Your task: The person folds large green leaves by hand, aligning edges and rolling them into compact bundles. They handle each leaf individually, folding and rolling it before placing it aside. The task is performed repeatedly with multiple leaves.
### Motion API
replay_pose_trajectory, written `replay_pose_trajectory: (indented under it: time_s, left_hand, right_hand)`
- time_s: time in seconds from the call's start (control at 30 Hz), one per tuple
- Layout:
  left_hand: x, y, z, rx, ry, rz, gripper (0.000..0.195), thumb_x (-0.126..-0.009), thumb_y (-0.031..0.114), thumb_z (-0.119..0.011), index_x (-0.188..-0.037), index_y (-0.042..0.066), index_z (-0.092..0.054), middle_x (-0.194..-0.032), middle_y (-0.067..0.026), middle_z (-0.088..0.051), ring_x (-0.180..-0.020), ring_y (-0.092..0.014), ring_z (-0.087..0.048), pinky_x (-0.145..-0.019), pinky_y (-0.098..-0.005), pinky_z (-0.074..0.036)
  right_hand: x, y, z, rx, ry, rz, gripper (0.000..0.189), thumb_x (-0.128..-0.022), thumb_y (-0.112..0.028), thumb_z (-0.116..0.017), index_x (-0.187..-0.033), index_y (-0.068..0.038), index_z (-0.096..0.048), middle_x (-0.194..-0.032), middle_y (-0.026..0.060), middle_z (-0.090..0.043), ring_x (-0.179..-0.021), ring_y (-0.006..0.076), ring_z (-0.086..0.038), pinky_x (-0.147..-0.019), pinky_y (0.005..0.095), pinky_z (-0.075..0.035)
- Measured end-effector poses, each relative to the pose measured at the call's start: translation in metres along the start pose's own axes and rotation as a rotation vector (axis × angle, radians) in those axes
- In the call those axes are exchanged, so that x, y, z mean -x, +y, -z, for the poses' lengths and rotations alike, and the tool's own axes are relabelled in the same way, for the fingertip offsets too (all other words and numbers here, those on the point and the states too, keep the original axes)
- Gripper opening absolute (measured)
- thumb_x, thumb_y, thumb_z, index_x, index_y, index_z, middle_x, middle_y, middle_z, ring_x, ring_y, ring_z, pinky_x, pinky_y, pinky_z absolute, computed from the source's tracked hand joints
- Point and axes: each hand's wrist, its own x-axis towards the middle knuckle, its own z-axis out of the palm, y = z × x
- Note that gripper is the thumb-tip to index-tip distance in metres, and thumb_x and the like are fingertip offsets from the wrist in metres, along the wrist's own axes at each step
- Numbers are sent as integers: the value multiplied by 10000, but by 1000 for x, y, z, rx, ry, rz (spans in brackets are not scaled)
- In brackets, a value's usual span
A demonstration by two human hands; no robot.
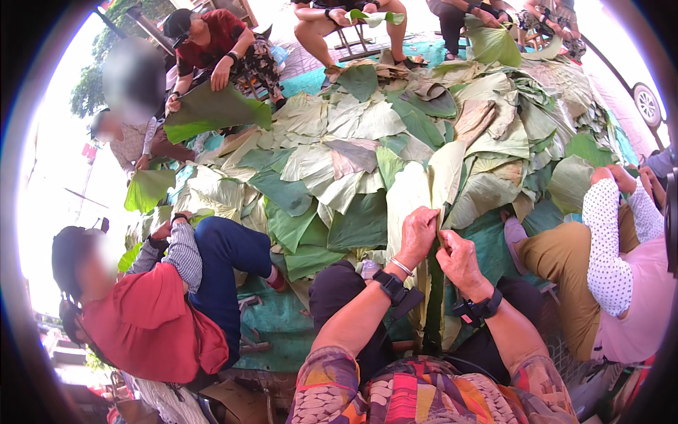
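Between my knees hangs a large folded lotus leaf (409, 193), its pale underside facing up. My left hand (417, 238) pinches it near its middle. Close beside, my right hand (462, 262) grips the leaf's edge with bent fingers. Below the hands a dark green strip of leaf (434, 297) runs down toward my lap. The far end of the leaf reaches over a broad heap of lotus leaves (357, 124), some green, some pale, some dried brown.
A turquoise sheet (278, 331) lies under the heap. Seated close on my left is a person in a red top (153, 323), and on my right one in pink (635, 297). Across the heap, several people handle leaves, including a dark green lotus leaf (212, 112).
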Motion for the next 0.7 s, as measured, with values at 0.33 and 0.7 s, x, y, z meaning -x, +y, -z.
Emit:
replay_pose_trajectory:
  time_s: [0.33, 0.7]
  left_hand:
    - [-1, -3, 0, -48, -47, 16, 112, -807, 16, -599, -903, 8, -656, -804, -156, -627, -749, -338, -622, -664, -381, -498]
    - [-4, 1, 8, -125, -99, -50, 151, -819, 36, -581, -949, 20, -656, -781, -155, -599, -735, -335, -609, -641, -390, -488]
  right_hand:
    - [-1, -6, 2, -26, -22, -52, 215, -741, 38, -542, -954, 41, -571, -707, 203, -576, -613, 341, -585, -580, 374, -471]
    - [-2, -6, 0, 38, 27, 26, 254, -735, 29, -544, -983, 41, -597, -653, 163, -571, -559, 220, -592, -555, 322, -469]
